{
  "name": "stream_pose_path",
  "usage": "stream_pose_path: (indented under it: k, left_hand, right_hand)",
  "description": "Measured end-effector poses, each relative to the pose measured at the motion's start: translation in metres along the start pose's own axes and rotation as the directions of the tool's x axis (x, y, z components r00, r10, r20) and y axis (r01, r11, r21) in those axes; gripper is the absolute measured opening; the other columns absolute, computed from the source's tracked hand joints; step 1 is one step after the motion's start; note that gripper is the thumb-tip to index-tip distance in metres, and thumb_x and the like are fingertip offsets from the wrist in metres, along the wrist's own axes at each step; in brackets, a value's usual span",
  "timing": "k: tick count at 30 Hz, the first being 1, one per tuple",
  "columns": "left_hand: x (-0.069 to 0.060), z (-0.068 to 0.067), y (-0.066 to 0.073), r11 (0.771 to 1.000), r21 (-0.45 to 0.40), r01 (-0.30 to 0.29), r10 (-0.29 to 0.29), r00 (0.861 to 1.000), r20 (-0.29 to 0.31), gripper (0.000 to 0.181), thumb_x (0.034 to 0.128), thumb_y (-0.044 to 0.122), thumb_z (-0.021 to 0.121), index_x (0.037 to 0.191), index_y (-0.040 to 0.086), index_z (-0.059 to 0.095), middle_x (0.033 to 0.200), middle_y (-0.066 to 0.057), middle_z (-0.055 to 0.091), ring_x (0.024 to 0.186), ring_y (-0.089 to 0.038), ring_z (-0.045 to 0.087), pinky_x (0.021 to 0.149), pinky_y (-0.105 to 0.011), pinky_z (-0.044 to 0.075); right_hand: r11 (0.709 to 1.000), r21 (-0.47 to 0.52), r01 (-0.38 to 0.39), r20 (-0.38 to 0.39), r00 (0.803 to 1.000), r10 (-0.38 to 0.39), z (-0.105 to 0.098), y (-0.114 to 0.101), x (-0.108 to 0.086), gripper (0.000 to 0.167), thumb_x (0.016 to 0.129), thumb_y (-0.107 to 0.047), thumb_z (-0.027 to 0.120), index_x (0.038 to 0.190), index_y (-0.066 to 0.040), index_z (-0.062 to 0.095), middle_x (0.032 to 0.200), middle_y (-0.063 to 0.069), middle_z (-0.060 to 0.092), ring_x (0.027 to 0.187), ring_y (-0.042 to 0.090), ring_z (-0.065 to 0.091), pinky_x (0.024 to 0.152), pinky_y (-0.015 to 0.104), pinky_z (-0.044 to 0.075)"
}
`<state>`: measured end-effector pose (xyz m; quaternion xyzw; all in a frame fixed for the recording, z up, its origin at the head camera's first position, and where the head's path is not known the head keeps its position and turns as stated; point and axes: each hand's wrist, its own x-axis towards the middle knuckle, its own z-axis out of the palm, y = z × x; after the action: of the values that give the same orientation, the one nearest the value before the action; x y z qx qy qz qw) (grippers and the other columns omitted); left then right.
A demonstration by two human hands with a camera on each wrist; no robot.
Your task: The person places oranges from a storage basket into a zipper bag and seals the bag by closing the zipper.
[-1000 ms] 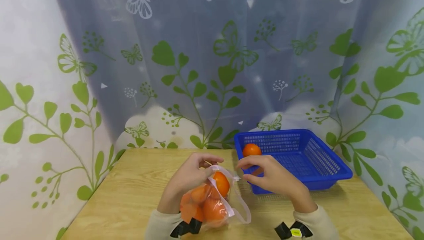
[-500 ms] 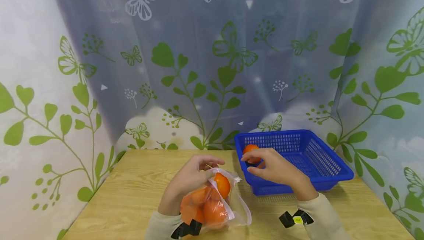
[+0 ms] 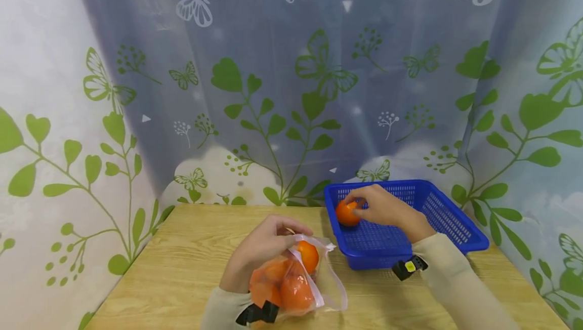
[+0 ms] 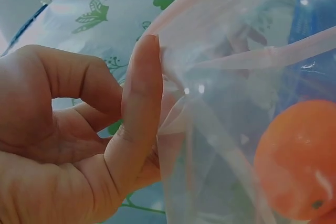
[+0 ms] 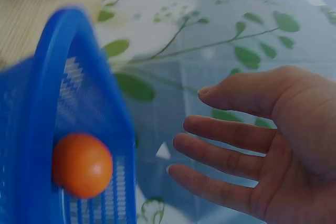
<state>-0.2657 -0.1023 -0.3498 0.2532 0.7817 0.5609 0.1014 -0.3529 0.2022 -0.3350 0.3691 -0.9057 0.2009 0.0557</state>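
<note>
A clear plastic bag (image 3: pixel 331 279) with pale pink trim stands on the table with several oranges (image 3: pixel 296 292) in it. Its upper edge is pinched between thumb and fingers of my left hand (image 3: pixel 268 244); the left wrist view shows the thumb lying along the clear plastic (image 4: pixel 210 124). Inside the blue basket (image 3: pixel 378 260), at its left end, is a single orange (image 3: pixel 346 214). My right hand (image 3: pixel 378 206) reaches over the basket, its thumb and fingers around the top of that orange. The right wrist view shows the right hand (image 5: pixel 262 150) with fingers spread, apart from the orange (image 5: pixel 83 165).
The basket has perforated walls and a raised rim, standing at the table's back right. Bare wood-grain table (image 3: pixel 205 239) lies left of the bag. A leaf-and-butterfly printed curtain (image 3: pixel 273 117) hangs behind the table and along both sides.
My right hand has moved from beside the bag, over the basket's rim, to the orange inside. That orange has shifted slightly toward me. The left hand and bag have hardly moved.
</note>
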Motion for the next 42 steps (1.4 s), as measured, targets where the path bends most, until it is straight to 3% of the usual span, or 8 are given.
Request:
stream_pose_path:
  k: [4,11,20,25,27,34,39,42]
  left_hand:
    - [0.002,0.001,-0.001,0.999,-0.035,0.022,-0.021,1.000,0.022,0.031,0.0971,-0.004,0.053,0.123,-0.008,0.071,0.123,-0.025,0.069,0.073,-0.011,0.068,0.067,-0.027,0.064]
    - [0.003,0.004,-0.002,0.998,-0.057,0.038,-0.036,0.999,0.030,0.033,0.0974,-0.004,0.052,0.124,-0.008,0.070,0.128,-0.024,0.068,0.071,-0.012,0.068,0.068,-0.028,0.065]
    - [0.003,0.005,-0.001,0.996,-0.071,0.051,-0.049,0.999,0.020,0.036,0.0952,-0.004,0.050,0.124,-0.006,0.071,0.125,-0.023,0.067,0.068,-0.012,0.066,0.065,-0.025,0.063]
    - [0.002,0.006,-0.001,0.996,-0.072,0.053,-0.052,0.998,0.019,0.039,0.0925,-0.007,0.049,0.125,-0.005,0.071,0.117,-0.020,0.065,0.066,-0.012,0.064,0.063,-0.023,0.062]
    - [0.002,0.006,-0.001,0.996,-0.076,0.053,-0.052,0.998,0.023,0.040,0.0921,-0.008,0.048,0.125,-0.005,0.071,0.111,-0.017,0.062,0.066,-0.012,0.063,0.062,-0.023,0.061]
    - [0.003,0.006,-0.002,0.996,-0.073,0.060,-0.058,0.998,0.025,0.035,0.0938,-0.006,0.049,0.121,-0.005,0.071,0.108,-0.014,0.060,0.066,-0.012,0.062,0.060,-0.021,0.059]
    - [0.004,0.005,-0.003,0.996,-0.068,0.065,-0.063,0.998,0.033,0.035,0.0927,-0.006,0.049,0.120,-0.006,0.071,0.108,-0.018,0.061,0.067,-0.012,0.062,0.060,-0.021,0.059]
    - [0.004,0.005,-0.003,0.996,-0.065,0.067,-0.065,0.997,0.033,0.035,0.0918,-0.006,0.049,0.120,-0.006,0.071,0.105,-0.016,0.060,0.068,-0.013,0.060,0.060,-0.021,0.059]
  right_hand:
    - [0.999,-0.037,-0.025,0.044,0.999,0.027,-0.003,0.013,0.008,0.023,0.092,-0.003,0.067,0.114,-0.005,0.075,0.114,0.016,0.075,0.092,0.027,0.073,0.089,0.049,0.061]
    - [0.997,-0.069,-0.037,0.081,0.996,0.043,-0.007,0.035,0.024,0.022,0.090,-0.002,0.068,0.111,-0.001,0.074,0.111,0.018,0.075,0.102,0.036,0.070,0.091,0.050,0.061]
    - [0.983,-0.051,-0.174,0.173,0.968,0.180,-0.003,0.061,0.040,0.028,0.092,-0.009,0.071,0.118,0.000,0.072,0.123,0.021,0.071,0.119,0.041,0.064,0.104,0.057,0.055]
    - [0.969,-0.034,-0.246,0.219,0.944,0.247,0.000,0.068,0.044,0.033,0.093,-0.010,0.071,0.124,0.002,0.069,0.131,0.030,0.064,0.112,0.042,0.066,0.083,0.047,0.063]
    - [0.965,-0.025,-0.260,0.226,0.939,0.259,0.003,0.070,0.045,0.034,0.092,-0.009,0.071,0.124,0.001,0.068,0.131,0.033,0.062,0.102,0.038,0.068,0.071,0.043,0.064]
    - [0.950,-0.016,-0.312,0.249,0.919,0.306,0.015,0.074,0.054,0.043,0.090,-0.007,0.071,0.131,0.002,0.063,0.132,0.035,0.058,0.083,0.031,0.066,0.063,0.044,0.064]
    - [0.942,-0.046,-0.333,0.248,0.909,0.334,0.024,0.076,0.059,0.048,0.087,-0.008,0.074,0.133,0.002,0.062,0.134,0.033,0.059,0.095,0.037,0.067,0.070,0.040,0.062]
    - [0.942,-0.062,-0.330,0.242,0.911,0.335,0.028,0.076,0.061,0.050,0.086,-0.009,0.075,0.133,0.001,0.062,0.137,0.030,0.060,0.108,0.040,0.065,0.085,0.047,0.061]
